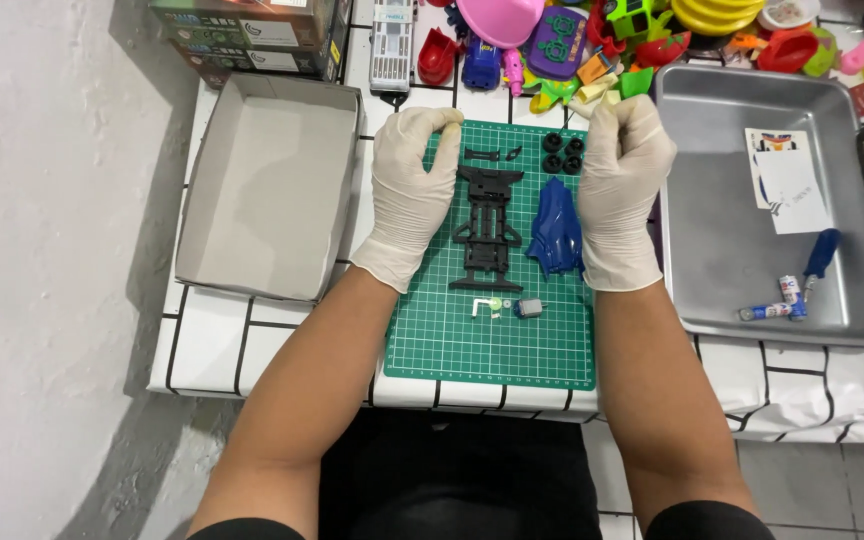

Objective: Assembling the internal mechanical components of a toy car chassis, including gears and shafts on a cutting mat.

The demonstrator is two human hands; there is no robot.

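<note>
While resting on the green cutting mat (492, 340), both gloved: left hand (410, 190) curled loosely, fingertips pinched together, nothing visibly held; right hand (624, 185) likewise closed into a soft fist, contents impossible to tell. Between them, black toy-car chassis (487, 228); blue body shell (555, 228) touching the right hand; four black tyres (563, 154) just above. Likely risks: nudging the tyres off the mat, or scattering the small motor (529, 307) with a careless sleeve-side sweep.

Bright, even overhead light; sharp focus throughout. Soft sheen on the shallow silver metal tray (732, 250). A grey shadow falls left below the open grey cardboard box (267, 190).
</note>
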